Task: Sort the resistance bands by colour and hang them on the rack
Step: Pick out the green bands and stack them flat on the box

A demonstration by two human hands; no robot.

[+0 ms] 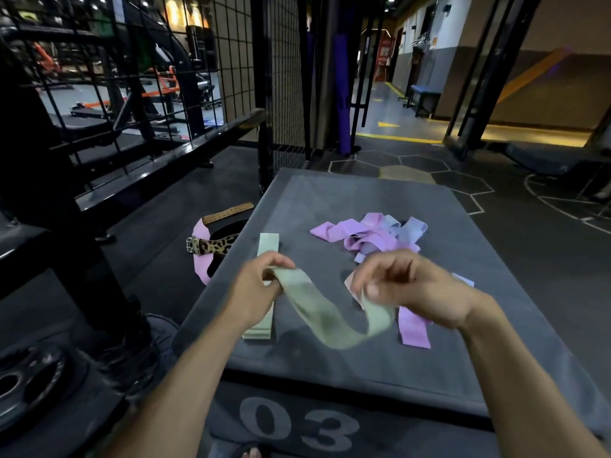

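Green fabric hangs slack between both hands: the left hand (261, 285) pinches one end of a pale green band (317, 312), and the right hand (403, 285) curls its fingers round the other end, the loop sagging just above the grey padded box (463, 342). A second green band (266, 256) lies flat beside the left hand, so the sorting step looks to be in hand, with green gathered on that side. A tangle of pink and lilac bands (373, 234) waits farther back, and one pink band (413, 328) lies under the right wrist. Next, this band probably wants laying alongside its green partner; hanging comes later.
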